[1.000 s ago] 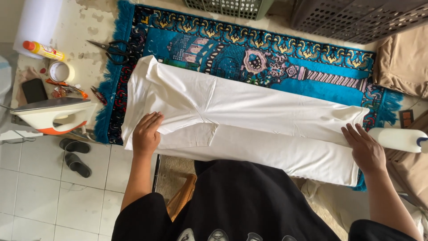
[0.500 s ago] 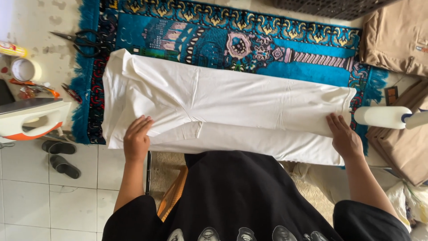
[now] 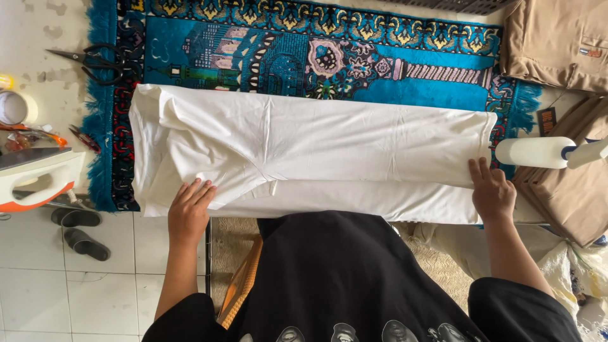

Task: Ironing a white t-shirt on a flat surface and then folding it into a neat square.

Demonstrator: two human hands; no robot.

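On the blue patterned rug (image 3: pixel 329 57), left hand (image 3: pixel 189 212) & right hand (image 3: pixel 492 192) rest flat, fingers loosely together, on the white folded cloth (image 3: pixel 304 152); best keep edges lined up w/ even pressure.

A small dark hang tag (image 3: pixel 546 120) with reddish print hangs just off the rug's (image 3: pixel 209 57) right fringe, between the tan garment (image 3: pixel 551 38) at the top right corner and the white roller (image 3: pixel 535 152). On that garment a small orange-and-white label (image 3: pixel 593 52) sits on the pocket near the picture's right edge. At the bottom right corner lies a pale printed sack (image 3: pixel 579 278), partly cut off. No signs or screens show.
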